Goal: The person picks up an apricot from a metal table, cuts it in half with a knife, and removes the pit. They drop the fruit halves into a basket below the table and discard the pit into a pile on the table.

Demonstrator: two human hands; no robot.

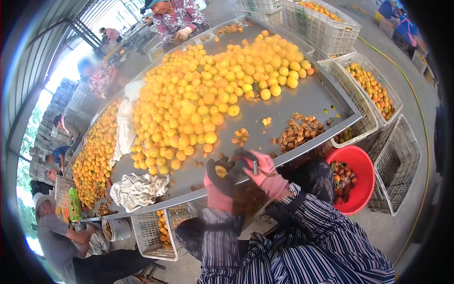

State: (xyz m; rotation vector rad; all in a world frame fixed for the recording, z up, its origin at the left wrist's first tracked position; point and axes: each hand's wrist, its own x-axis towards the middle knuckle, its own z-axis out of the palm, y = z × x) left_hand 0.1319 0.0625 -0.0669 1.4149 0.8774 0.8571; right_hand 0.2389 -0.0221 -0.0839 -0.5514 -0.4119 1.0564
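Observation:
Both my hands wear pink gloves with dark palms and meet over the near edge of the metal table (307, 102). My left hand (220, 182) is curled around a yellowish-brown piece of fruit (221, 171). Just right of it, my right hand (262, 171) has its fingers closed on a small metal tool (255, 167), whose full shape is hidden. Beyond the hands lies a large heap of yellow-orange fruit (189, 104). Brown pits or scraps (300, 132) are piled on the table to the right.
A red tub (364, 177) with scraps stands at my right, beside an empty crate (399, 165) and a fruit-filled crate (395, 85). A crumpled cloth (139, 190) lies at the table's left edge. Co-workers (177, 21) are across the table and at left (59, 236).

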